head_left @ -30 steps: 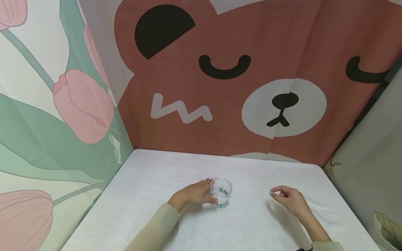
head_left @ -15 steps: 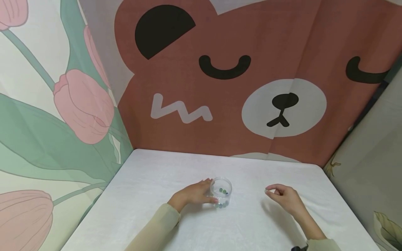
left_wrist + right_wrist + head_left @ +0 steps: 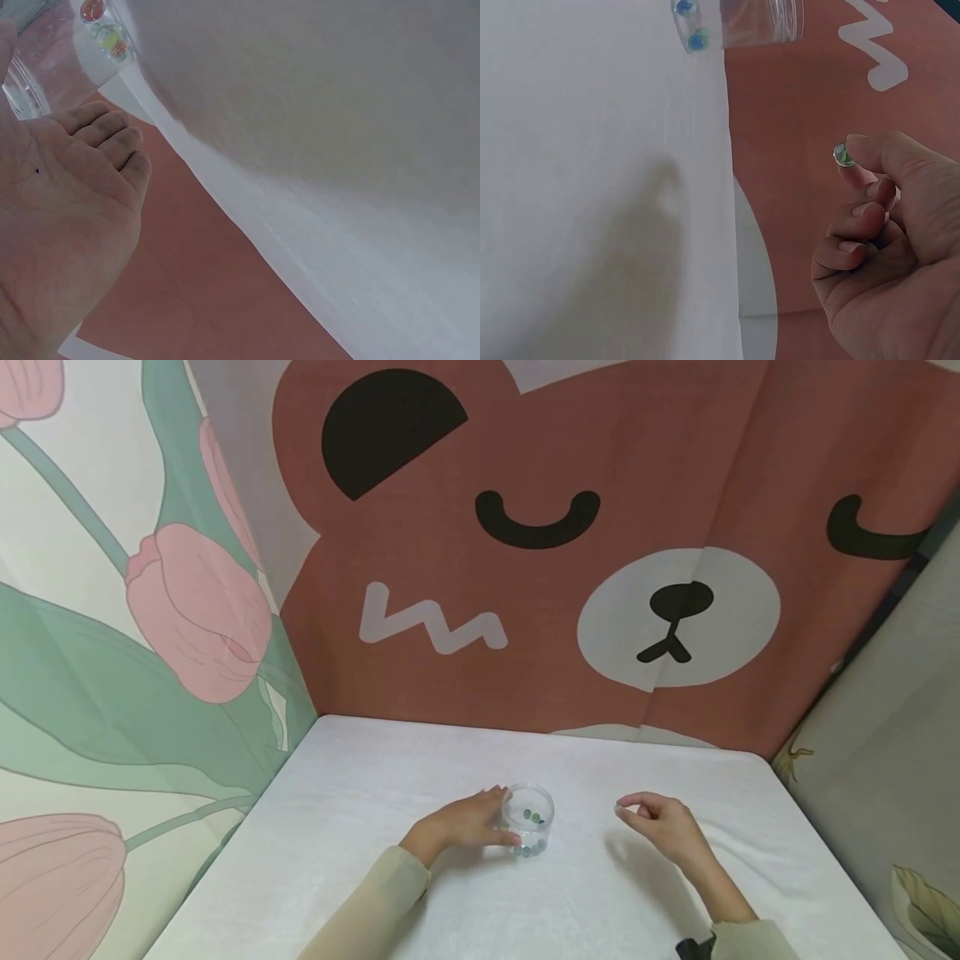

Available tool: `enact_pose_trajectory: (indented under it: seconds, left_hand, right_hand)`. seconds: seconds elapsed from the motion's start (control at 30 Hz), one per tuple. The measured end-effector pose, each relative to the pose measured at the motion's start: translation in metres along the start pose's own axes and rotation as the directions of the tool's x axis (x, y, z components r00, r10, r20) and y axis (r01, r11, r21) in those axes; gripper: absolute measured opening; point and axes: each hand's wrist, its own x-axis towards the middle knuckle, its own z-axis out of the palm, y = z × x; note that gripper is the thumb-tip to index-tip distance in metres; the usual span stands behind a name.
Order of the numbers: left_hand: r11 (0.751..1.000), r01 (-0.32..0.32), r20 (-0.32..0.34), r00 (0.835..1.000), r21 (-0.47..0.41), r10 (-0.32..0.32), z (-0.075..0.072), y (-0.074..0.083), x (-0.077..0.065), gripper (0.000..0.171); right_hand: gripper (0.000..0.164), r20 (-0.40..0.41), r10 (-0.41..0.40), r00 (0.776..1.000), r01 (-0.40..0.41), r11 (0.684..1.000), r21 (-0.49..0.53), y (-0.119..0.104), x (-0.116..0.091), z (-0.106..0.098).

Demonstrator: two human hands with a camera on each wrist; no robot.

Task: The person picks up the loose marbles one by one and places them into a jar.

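A clear round jar [image 3: 544,832] stands on the white table with several glass marbles [image 3: 532,817] inside. My left hand [image 3: 468,820] holds it from the left, thumb at the front and fingers behind. Through the jar's wall in the left wrist view, a red marble [image 3: 91,9] and a yellow-green one [image 3: 109,36] show. To the right of the jar, my right hand [image 3: 671,831] is raised over the table. Its thumb and index finger pinch a small green-and-clear glass marble [image 3: 843,155], while the other fingers curl toward the palm. Blue marbles [image 3: 697,39] show low in the jar.
A white cloth covers the table [image 3: 360,777]. Behind it hangs a brown bear-print curtain [image 3: 435,685], and a tulip-print curtain [image 3: 75,693] runs along the left side. Another pale curtain [image 3: 885,710] borders the right.
My right hand has moved left and slightly away from me, toward the jar, with the marble pinched in it. My left hand and the jar have stayed in place.
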Motion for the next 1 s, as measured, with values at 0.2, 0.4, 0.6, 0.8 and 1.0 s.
enact_pose_trajectory:
  seconds: [0.2, 0.4, 0.6, 0.8, 1.0]
  left_hand:
    - [1.000, 0.001, 0.002, 1.000, -0.004, -0.001, -0.001, 0.000, 0.000, 0.099]
    - [1.000, -0.003, 0.000, 1.000, -0.012, 0.003, -0.001, -0.001, -0.001, 0.100]
    - [1.000, -0.015, -0.002, 1.000, -0.013, 0.015, -0.001, -0.001, -0.001, 0.099]
    - [1.000, -0.003, 0.001, 1.000, -0.012, 0.003, -0.001, -0.002, 0.000, 0.099]
    - [1.000, 0.006, 0.005, 1.000, -0.009, -0.006, -0.002, 0.000, -0.001, 0.101]
  right_hand:
    - [0.026, 0.006, -0.003, 1.000, 0.002, 0.999, 0.048, -0.009, 0.004, 0.007]
    - [0.024, 0.017, 0.035, 0.999, -0.036, 0.998, 0.056, -0.019, 0.008, 0.015]
    - [0.025, 0.018, 0.011, 1.000, -0.012, 0.996, 0.083, -0.026, 0.010, 0.023]
    - [0.024, 0.035, 0.023, 0.999, -0.027, 0.995, 0.099, -0.036, 0.013, 0.030]
    - [0.022, 0.050, 0.006, 0.999, -0.012, 0.993, 0.121, -0.044, 0.015, 0.036]
